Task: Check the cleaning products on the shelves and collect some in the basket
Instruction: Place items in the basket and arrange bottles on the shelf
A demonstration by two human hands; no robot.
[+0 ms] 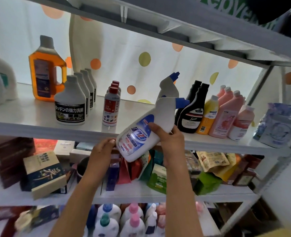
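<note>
Both hands' grip on tilted bottle (142, 132), w/ shelf (38, 127) behind.

Bright daylight glows through dotted curtain (158, 53) behind shelves, backlighting bottles. Underside of upper shelf (201, 29) sits in grey shadow. Small glare spot on label of tilted white bottle (141, 132). Wide-angle bend curves shelf edges; corners and lower rows blurred, soft.
</note>
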